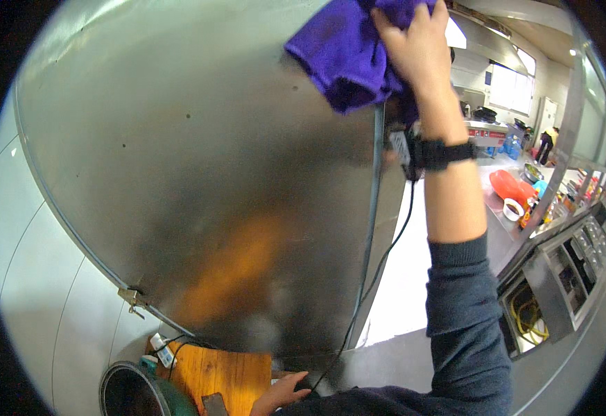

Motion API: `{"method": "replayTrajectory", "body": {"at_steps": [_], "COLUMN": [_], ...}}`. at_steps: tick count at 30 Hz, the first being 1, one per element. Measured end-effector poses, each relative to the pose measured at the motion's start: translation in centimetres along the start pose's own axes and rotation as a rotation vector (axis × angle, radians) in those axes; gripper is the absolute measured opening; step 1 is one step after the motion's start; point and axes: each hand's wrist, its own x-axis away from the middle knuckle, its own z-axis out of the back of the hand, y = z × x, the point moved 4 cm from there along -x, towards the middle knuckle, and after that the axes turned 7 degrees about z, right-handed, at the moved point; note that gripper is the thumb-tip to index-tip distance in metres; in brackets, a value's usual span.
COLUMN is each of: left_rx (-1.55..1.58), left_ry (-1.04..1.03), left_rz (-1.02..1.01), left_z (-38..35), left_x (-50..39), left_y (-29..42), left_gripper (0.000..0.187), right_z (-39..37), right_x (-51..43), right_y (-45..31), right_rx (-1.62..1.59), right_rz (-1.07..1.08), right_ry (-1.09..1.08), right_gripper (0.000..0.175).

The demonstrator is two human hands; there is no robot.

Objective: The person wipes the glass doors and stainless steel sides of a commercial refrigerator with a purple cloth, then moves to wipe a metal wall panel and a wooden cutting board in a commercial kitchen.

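Observation:
My right hand (421, 54), raised at the top, presses a purple cloth (344, 57) against a large stainless-steel panel (204, 156), near its right edge. The cloth hangs in folds under my fingers, and its upper part is cut off by the frame. A black strap with a small device (412, 151) is on my right wrist, and a thin black cable (386, 255) runs down from it. Low in the view, my left hand (282, 392) is beside the wooden tabletop (230, 372), close to the cable's lower end. Whether it grips anything is unclear.
A dark green round bin (136, 390) and a white power strip (163, 351) are by the wooden top. A metal latch (130, 297) juts from the panel's left edge. At right are red basins (511, 187), steel counter units (568, 281) and a distant person (546, 145).

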Motion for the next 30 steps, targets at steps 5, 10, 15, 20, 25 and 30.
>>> {"method": "replayTrajectory", "body": {"at_steps": [5, 10, 15, 20, 25, 30], "left_rx": [-0.008, 0.073, 0.041, 0.071, 0.06, 0.106], "left_ry": [0.071, 0.148, 0.12, 0.131, 0.196, 0.228], "left_rz": [-0.05, -0.105, -0.087, -0.061, -0.064, -0.017], "left_z": [1.4, 2.8, 2.3, 0.8, 1.0, 2.4], "left_x": [-1.8, -2.1, 0.5, 3.4, 4.4, 4.8], "left_y": [1.6, 3.9, 4.5, 3.0, 2.2, 3.0], "left_gripper": [0.064, 0.058, 0.056, 0.057, 0.057, 0.056], "right_z": [1.0, 3.3, 7.6, 11.6, 9.2, 4.3], "right_x": [10.4, 23.7, 38.4, 44.2, 21.4, -2.1], "right_y": [-1.3, -1.6, -3.7, -1.9, 2.0, -1.2], "right_rx": [0.175, -0.058, -0.055, -0.103, -0.002, 0.313], "right_rz": [0.013, -0.129, -0.104, -0.304, 0.178, 0.204], "right_ry": [-0.036, -0.213, -0.45, -0.699, -0.271, -0.199], "right_gripper": [0.043, 0.045, 0.05, 0.05, 0.036, 0.062]}}
